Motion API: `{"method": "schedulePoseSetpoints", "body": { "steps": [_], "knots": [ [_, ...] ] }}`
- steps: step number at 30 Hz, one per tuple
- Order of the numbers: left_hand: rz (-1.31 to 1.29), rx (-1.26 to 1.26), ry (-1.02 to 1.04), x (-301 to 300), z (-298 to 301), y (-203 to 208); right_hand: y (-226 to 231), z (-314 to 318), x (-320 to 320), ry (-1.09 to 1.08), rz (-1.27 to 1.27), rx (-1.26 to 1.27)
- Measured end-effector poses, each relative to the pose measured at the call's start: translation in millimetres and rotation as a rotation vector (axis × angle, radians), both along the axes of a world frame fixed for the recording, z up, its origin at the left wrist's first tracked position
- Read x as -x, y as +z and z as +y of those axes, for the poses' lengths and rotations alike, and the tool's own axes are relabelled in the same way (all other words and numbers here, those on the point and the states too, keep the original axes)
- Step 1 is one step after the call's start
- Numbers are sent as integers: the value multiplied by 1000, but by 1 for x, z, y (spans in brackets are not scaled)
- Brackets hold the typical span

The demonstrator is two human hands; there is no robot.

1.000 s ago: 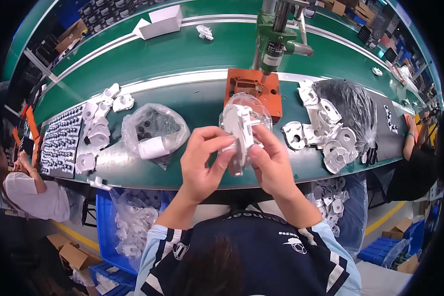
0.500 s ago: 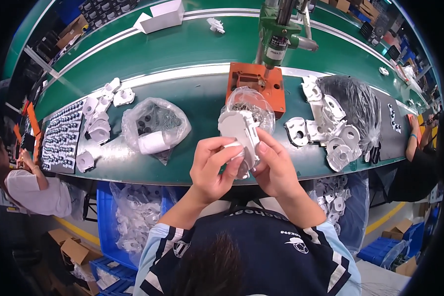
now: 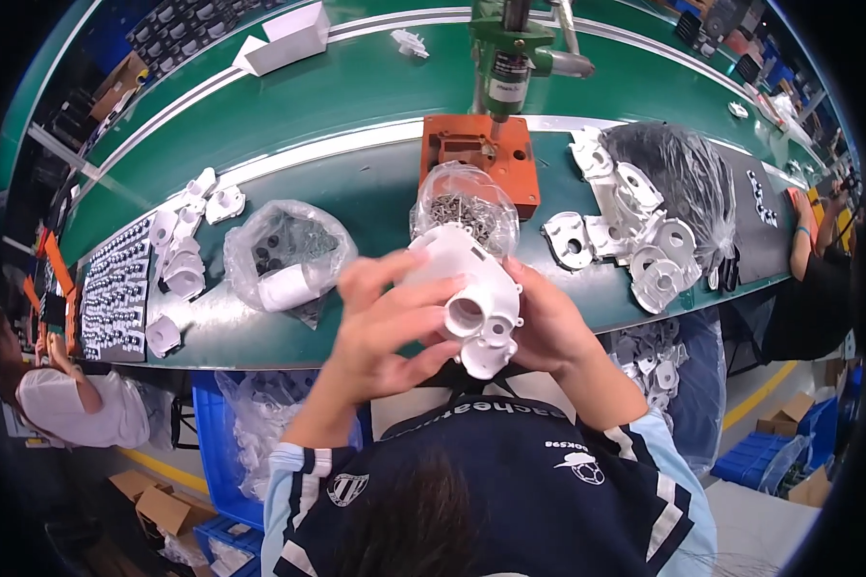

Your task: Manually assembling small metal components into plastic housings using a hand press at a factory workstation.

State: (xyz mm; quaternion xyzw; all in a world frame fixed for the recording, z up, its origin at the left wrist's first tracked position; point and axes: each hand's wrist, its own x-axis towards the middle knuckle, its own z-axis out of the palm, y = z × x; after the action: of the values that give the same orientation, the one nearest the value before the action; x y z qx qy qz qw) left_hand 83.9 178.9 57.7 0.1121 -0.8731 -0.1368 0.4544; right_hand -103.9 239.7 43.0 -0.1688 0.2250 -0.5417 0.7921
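White plastic housing (image 3: 440,258): in the air over the green workbench's (image 3: 375,183) near edge, about mid-length, round openings facing up at my cam
Right hand (image 3: 550,322): closed on the housing's right side, looks like a solid hold to me
Left hand (image 3: 380,332): fingers spread wide along the housing's left side; kinda blurry, so I can't tell if it's really gripping
Clear bag of small metal parts (image 3: 462,213): just past the housing, close to the orange fixture block (image 3: 522,183)
Green press (image 3: 510,40): standing above that block, toward the bench's far edge
Loose white castings (image 3: 678,242): piled toward the right end
Blue bin (image 3: 209,438): below the near edge, left side
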Motion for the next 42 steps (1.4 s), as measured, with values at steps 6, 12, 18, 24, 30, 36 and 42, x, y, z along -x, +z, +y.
{"method": "schedulePoseSetpoints", "body": {
  "steps": [6, 12, 18, 24, 30, 36, 42],
  "knots": [
    [-118, 136, -88, -3, -16, 6, 10, -2, -7, 51, 28, -81],
    [-71, 103, 252, 2, -69, 18, 18, -32, 21, -311, 1191, 585],
    [-390, 259, 217, 65, -183, -36, -19, -68, 5, -228, 1923, 928],
    [-518, 386, 176, 102, -170, -46, -22, -70, 16, -178, 1962, 892],
    [-454, 250, 174, 103, -181, -77, -21, -79, 19, -114, 1918, 877],
    [-559, 288, 33, 90, -190, -71, -6, -70, 16, -157, 1792, 891],
    [-354, -607, 230, 2, -166, -19, -4, -76, 28, -232, 1615, 889]
  ]
}}
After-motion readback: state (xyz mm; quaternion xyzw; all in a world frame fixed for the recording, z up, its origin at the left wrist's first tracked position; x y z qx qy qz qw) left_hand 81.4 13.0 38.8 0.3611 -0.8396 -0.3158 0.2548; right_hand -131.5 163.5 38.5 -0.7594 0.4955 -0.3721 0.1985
